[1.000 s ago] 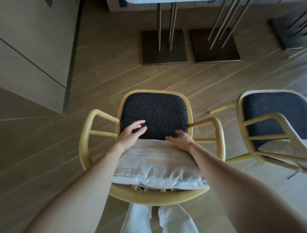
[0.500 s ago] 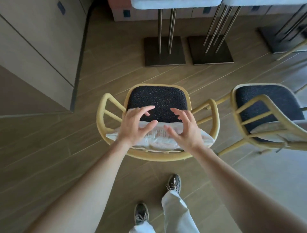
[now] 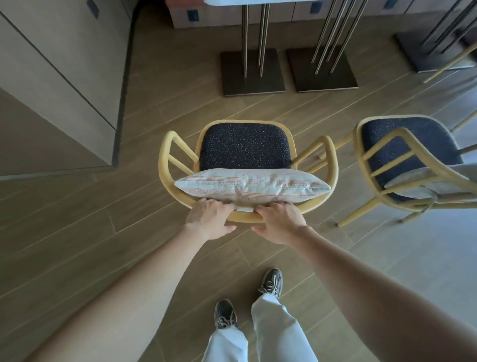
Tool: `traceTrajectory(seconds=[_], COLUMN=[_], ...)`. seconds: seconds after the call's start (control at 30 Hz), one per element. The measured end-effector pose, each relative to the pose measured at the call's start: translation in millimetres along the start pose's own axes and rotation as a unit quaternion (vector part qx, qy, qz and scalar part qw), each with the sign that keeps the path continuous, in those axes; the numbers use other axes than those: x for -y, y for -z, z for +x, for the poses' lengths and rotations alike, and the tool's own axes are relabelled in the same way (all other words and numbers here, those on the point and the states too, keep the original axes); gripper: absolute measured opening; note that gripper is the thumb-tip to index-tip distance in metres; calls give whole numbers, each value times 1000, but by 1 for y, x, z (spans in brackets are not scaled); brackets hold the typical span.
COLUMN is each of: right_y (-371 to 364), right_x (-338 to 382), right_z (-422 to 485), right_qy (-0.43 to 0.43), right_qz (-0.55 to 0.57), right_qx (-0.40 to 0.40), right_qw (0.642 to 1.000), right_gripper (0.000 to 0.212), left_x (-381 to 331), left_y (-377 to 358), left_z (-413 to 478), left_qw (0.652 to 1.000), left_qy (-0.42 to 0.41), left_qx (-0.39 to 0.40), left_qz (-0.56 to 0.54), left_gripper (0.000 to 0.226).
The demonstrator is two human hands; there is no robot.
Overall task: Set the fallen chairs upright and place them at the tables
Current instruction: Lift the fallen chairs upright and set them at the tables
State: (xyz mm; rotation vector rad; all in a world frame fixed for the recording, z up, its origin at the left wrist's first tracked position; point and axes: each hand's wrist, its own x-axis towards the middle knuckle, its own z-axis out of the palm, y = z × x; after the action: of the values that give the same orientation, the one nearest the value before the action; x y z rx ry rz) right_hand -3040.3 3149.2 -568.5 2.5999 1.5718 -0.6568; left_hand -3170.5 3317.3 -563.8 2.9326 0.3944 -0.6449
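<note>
The yellow wooden armchair (image 3: 327,155) stands upright on the plank floor (image 3: 77,245), its dark speckled seat (image 3: 245,146) facing the table pedestals (image 3: 253,72) ahead, with open floor between them. A striped cushion (image 3: 251,186) now leans against the backrest; a second ago both hands were on the seat arranging it, and half a second ago they were lifted off with fingers spread. Now the left hand (image 3: 210,217) and right hand (image 3: 280,222) sit side by side on the top rail of the backrest (image 3: 245,218), fingers curled over it and thumbs underneath, gripping the rail and nothing else. That shift from cushion to rail suggests the tidying is finished and the chair is about to be pushed in towards the table (image 3: 258,2), whose edge shows at the top of the view. A second armchair (image 3: 374,165) of the same kind stands upright just to the right, turned at an angle, likely still needing to be squared up.
</note>
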Motion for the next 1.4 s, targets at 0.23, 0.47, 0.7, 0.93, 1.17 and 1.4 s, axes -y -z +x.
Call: traceTrajectory(seconds=[0.23,0.47,0.7,0.93,1.17,1.4], right_y=[0,37,78,119,154,188], right_x=[-14,-64,-107,-149,-194,-247], right_z=[36,95,176,275,344,406], right_qy=[13,31,48,28,8,15], right_qz=[-63,-82,-111,-100,-95,-88], right_qx=[62,39,34,27,26,27], right_qw=[996,995,992,994,995,996], right_gripper=[33,33,38,36,34,32], left_x=[3,8,38,90,112,121], left_y=[21,53,94,137,178,207], left_z=[31,98,180,282,363,440], left_qw=[994,997,998,998,998,999], left_qy=[-23,10,16,-6,-15,3], left_qx=[91,71,57,57,55,43], left_qz=[57,24,27,28,32,26], left_gripper=[37,35,36,41,40,36])
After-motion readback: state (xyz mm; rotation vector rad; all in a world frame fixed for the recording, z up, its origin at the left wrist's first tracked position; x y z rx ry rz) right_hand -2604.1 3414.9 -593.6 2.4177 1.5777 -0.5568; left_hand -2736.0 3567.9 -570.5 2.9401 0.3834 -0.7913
